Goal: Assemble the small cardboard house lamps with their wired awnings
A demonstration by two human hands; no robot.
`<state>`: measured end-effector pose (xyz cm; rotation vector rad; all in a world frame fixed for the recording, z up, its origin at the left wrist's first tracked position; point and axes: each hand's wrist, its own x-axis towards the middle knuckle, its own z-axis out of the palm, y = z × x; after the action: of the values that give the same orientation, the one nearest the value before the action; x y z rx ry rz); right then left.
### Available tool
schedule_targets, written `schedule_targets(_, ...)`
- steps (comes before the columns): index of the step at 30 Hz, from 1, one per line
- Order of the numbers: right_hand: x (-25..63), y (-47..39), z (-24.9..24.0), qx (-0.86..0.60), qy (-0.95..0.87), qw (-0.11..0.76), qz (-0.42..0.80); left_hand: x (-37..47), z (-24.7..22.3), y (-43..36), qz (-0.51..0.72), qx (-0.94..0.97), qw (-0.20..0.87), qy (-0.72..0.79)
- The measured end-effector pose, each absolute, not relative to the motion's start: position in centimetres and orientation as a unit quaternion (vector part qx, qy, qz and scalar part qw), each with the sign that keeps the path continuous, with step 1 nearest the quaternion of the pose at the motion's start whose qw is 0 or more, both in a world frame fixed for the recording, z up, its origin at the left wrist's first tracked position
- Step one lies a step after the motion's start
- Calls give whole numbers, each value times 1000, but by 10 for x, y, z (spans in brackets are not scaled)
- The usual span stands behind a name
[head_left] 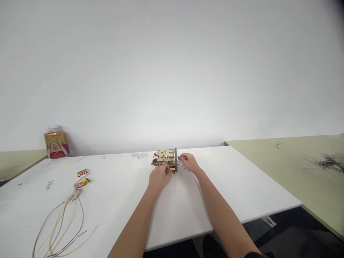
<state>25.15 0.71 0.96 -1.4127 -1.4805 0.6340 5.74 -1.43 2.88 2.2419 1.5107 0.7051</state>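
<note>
A small cream model building (165,154) with brown and red markings lies on its side, its grey base (176,160) standing upright at its right end. My left hand (159,176) is at the building's near side, fingers bent and pinched round something small by a yellow and red piece (173,171). Beyond the base's right face, my right hand (189,162) has its fingers closed near thin dark wires (181,164) that come out from the base. What either set of fingertips grips is too small to make out.
On the white table (236,193), at the left, lie two red, white and yellow pieces (82,183) with long loose wires (63,222). A bottle (56,143) stands back left. A greenish table (290,161) at the right bears a tangle of dark wires (329,163).
</note>
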Motion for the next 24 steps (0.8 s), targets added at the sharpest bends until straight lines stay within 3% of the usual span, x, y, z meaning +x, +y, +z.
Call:
schedule_targets(10,262,0,11,-569,-708,347,233,57,27,-11,248,788,172,536)
schedule_targets(24,254,-9,17,-627,-707,298,135,56,38,-11,301,787,173,511)
